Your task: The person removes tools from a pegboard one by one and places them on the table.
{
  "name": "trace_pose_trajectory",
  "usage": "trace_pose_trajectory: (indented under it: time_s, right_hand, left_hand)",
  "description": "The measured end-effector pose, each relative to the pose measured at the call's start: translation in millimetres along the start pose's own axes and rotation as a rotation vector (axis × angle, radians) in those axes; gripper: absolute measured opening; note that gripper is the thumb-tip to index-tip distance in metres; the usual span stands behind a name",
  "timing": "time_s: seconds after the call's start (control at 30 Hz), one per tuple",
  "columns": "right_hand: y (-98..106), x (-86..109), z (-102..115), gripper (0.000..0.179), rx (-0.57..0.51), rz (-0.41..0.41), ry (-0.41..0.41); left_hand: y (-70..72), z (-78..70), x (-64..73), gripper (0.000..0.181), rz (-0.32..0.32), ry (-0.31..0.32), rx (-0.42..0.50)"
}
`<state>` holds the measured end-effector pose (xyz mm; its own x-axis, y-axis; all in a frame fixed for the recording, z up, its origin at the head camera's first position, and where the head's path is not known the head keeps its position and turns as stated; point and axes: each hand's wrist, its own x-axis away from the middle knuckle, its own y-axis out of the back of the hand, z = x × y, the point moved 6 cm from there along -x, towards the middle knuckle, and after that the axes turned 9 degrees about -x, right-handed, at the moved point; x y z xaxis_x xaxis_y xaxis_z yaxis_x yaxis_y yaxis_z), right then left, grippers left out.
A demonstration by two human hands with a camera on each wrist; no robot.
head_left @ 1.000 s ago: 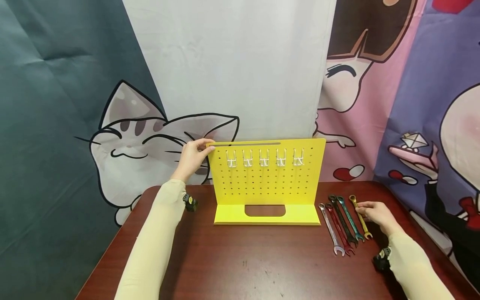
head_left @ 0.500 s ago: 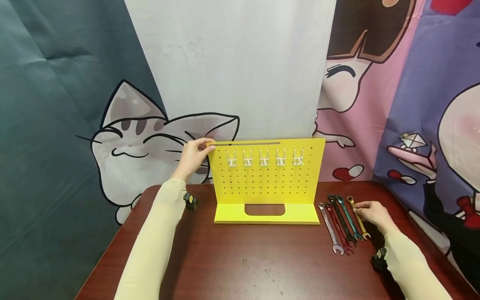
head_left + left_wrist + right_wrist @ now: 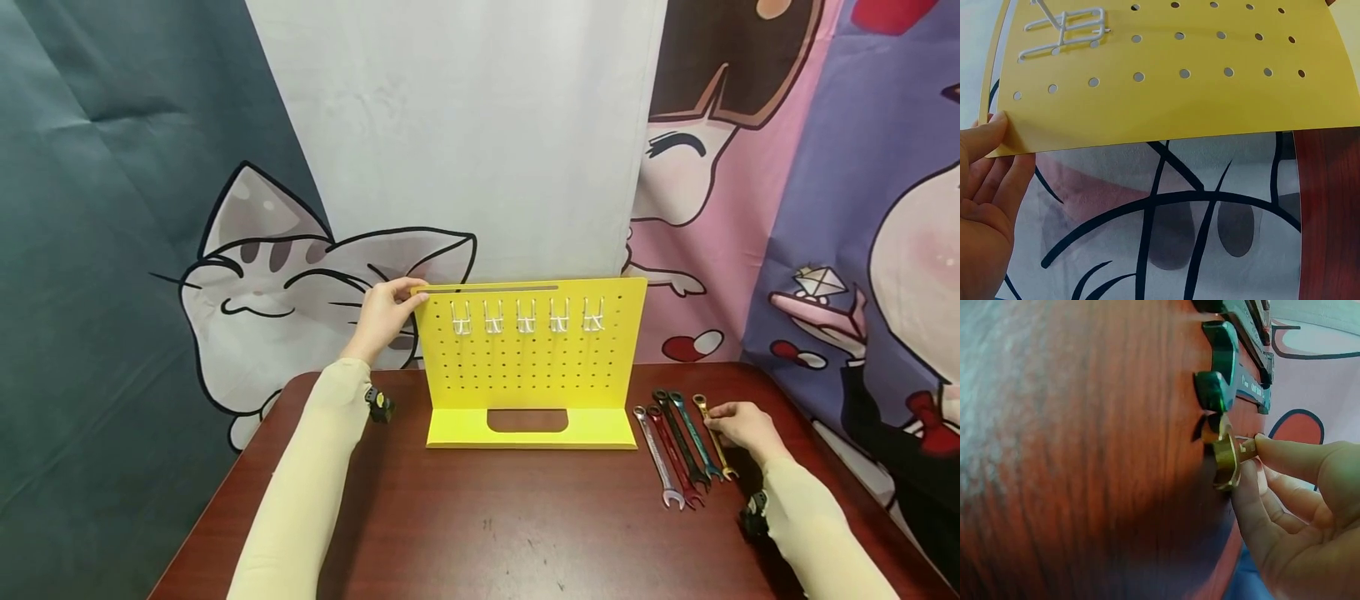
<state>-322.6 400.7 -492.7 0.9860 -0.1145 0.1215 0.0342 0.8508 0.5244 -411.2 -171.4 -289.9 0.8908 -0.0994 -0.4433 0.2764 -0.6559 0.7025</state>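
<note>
A yellow pegboard stand (image 3: pixel 525 358) stands upright on the table, with a row of white wire hooks (image 3: pixel 526 321) near its top. My left hand (image 3: pixel 382 315) pinches its upper left corner; in the left wrist view the thumb (image 3: pixel 988 134) lies on the front face and the fingers behind. At the right, my right hand (image 3: pixel 750 429) pinches the gold wrench (image 3: pixel 716 442) between thumb and fingers. The right wrist view shows the gold wrench's open end (image 3: pixel 1227 456) close to the tabletop. Beside it lies a teal wrench (image 3: pixel 693 433).
Left of the teal wrench lie a black wrench (image 3: pixel 678 437), a red wrench (image 3: pixel 675 454) and a silver wrench (image 3: pixel 660 458), roughly parallel. The brown table (image 3: pixel 480 517) has its right edge near my right forearm. A printed cartoon curtain (image 3: pixel 465 125) hangs behind.
The right hand and the gold wrench have shifted slightly left, closer to the teal wrench. My left hand keeps its grip on the pegboard corner.
</note>
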Motion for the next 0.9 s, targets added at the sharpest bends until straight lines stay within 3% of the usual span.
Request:
trace_pose_trajectory:
  time_s: [0.4,0.9]
  right_hand:
    - [-2.1,-1.9,4.1,0.031,0.005,-0.017,-0.019]
    - [-8.8,-3.8,7.2,0.034,-0.017,0.009,0.015]
  left_hand:
    - [-0.1,1.8,-0.8,0.027,0.017,0.002,0.035]
    - [-0.7,1.3,-0.5,0.027,0.018,0.025,0.03]
